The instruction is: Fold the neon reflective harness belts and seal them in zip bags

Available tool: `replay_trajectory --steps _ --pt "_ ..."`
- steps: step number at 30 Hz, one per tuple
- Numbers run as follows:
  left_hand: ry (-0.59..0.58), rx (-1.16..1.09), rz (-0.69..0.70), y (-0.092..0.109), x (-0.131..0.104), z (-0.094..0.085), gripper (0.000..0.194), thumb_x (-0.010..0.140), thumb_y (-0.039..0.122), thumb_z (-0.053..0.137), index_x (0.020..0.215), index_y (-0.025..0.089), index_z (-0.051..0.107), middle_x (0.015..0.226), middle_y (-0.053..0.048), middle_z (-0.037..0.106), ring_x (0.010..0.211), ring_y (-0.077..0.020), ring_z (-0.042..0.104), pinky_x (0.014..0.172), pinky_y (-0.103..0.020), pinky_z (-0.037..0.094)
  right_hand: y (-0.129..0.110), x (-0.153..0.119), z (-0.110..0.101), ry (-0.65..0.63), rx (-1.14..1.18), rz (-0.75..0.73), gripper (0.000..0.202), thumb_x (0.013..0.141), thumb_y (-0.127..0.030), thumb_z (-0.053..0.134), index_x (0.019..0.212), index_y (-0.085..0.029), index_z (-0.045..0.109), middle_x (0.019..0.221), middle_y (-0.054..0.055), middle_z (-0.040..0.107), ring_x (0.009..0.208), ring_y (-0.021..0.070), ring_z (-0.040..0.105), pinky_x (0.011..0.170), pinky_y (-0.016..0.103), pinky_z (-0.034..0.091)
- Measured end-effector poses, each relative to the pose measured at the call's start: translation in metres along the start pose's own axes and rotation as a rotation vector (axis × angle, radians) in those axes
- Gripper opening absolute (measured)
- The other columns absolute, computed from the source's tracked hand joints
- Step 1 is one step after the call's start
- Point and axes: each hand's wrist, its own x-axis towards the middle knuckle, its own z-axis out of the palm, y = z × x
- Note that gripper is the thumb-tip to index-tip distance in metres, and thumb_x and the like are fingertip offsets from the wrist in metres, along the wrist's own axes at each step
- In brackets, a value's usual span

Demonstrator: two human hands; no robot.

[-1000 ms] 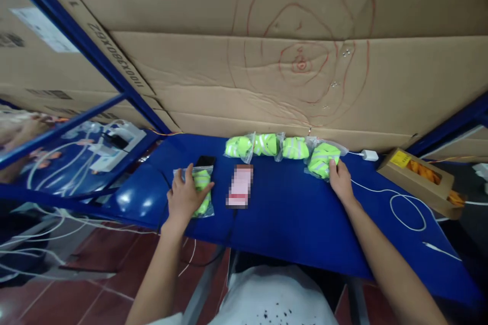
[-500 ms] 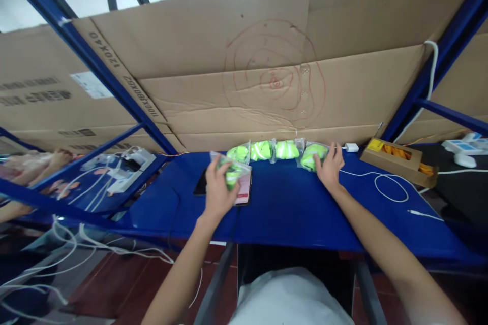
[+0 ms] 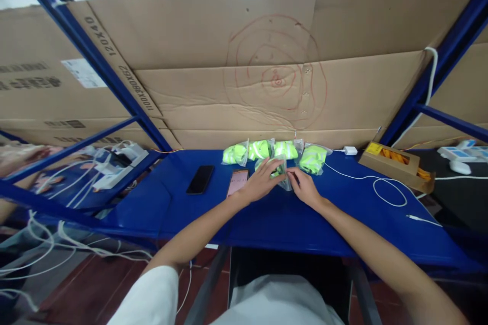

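Several clear bags with folded yellow-green fabric stand in a row against the cardboard: a leftmost one [image 3: 235, 154], one beside it [image 3: 259, 150], a third [image 3: 285, 150] and a rightmost one [image 3: 313, 158]. In front of the row another bagged bundle [image 3: 281, 170] lies under my left hand [image 3: 263, 181], whose fingers rest over it and partly hide it. My right hand [image 3: 304, 186] pinches the right edge of that bag's clear plastic.
A black phone [image 3: 200, 180] and a lit phone [image 3: 238, 181] lie left on the blue table [image 3: 305, 228]. At right are a white cable [image 3: 387, 179], a charger [image 3: 349, 151] and a cardboard box [image 3: 396, 166]. Another person's arm [image 3: 19, 180] shows far left.
My left hand has carried its bagged bundle right, to the front of the row, uncovering the phones. My right hand has left the rightmost bag and moved left to the carried one.
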Motion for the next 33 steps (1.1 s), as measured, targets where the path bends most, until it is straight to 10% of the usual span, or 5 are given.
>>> replay_trajectory --steps 3,7,17,21,33 --pt "0.035 -0.061 -0.096 0.014 -0.004 -0.006 0.034 0.097 0.025 0.059 0.131 0.021 0.060 0.147 -0.022 0.046 0.140 -0.0373 0.044 0.113 -0.066 0.036 -0.003 0.001 0.001 0.135 0.012 0.077 0.026 0.106 -0.034 0.039 0.108 -0.017 0.059 0.083 0.004 0.067 0.071 0.0166 0.065 0.068 0.028 0.052" --pt "0.007 -0.221 -0.069 0.030 -0.012 -0.022 0.029 0.095 0.034 0.065 0.121 0.020 0.060 0.119 -0.013 0.063 0.108 -0.0218 0.065 0.094 -0.037 0.056 -0.019 -0.002 0.001 0.232 0.017 0.059 0.020 0.105 -0.030 0.041 0.107 -0.018 0.057 0.083 0.003 0.067 0.071 0.0155 0.063 0.065 0.027 0.050" --pt "-0.232 -1.341 -0.532 0.040 -0.054 -0.004 0.040 0.089 0.051 0.070 0.110 0.018 0.066 0.104 -0.008 0.070 0.097 -0.0208 0.067 0.094 -0.036 0.053 -0.049 -0.016 0.010 -0.110 -0.240 -0.595 0.012 0.097 -0.022 0.049 0.088 -0.020 0.056 0.067 0.000 0.058 0.063 0.0160 0.052 0.064 0.032 0.039" --pt "-0.424 -1.410 -0.650 0.048 -0.057 0.004 0.049 0.098 0.058 0.052 0.090 0.012 0.068 0.088 -0.010 0.070 0.087 -0.0195 0.068 0.087 -0.034 0.055 -0.042 -0.019 0.017 -0.248 -0.211 -0.548 0.017 0.096 -0.024 0.046 0.081 -0.021 0.053 0.065 0.000 0.055 0.062 0.0171 0.048 0.065 0.033 0.042" --pt "-0.411 -1.628 -0.842 0.040 -0.056 0.008 0.040 0.097 0.052 0.058 0.098 0.012 0.065 0.081 -0.005 0.066 0.070 -0.0132 0.064 0.068 -0.027 0.054 -0.031 -0.010 0.006 -0.366 -0.016 -0.315 0.017 0.099 -0.024 0.057 0.111 -0.015 0.065 0.085 0.006 0.072 0.078 0.0177 0.065 0.073 0.032 0.056"
